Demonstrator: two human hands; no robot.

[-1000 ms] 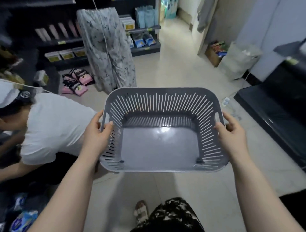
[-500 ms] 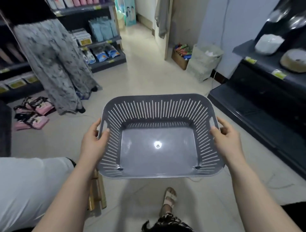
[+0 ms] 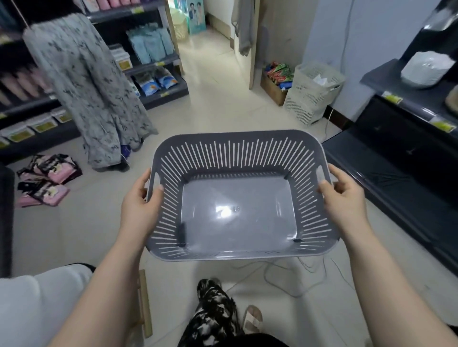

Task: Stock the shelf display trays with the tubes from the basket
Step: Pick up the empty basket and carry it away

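Observation:
I hold a grey slotted plastic basket [image 3: 238, 153] level in front of me above the floor. Its inside is bare; no tubes lie in it. My left hand [image 3: 141, 205] grips the left handle and my right hand [image 3: 344, 198] grips the right handle. Pink tubes [image 3: 22, 84] lie blurred on a dark shelf at the far left. More pink ones [image 3: 109, 3] stand on the top shelf. Clear display trays [image 3: 42, 125] with yellow labels sit on the low left shelf.
A person in a grey patterned skirt [image 3: 91, 99] stands by the left shelves. Pink packets [image 3: 47, 178] lie on the floor. A dark low shelf [image 3: 396, 173] runs along the right. A white slotted bin [image 3: 312, 91] stands by the wall. A white cable [image 3: 285, 277] lies on the floor below the basket.
My view has swung to the right and upward. The crouching person in white has slid to the lower left edge. Both hands have kept their grip on the basket.

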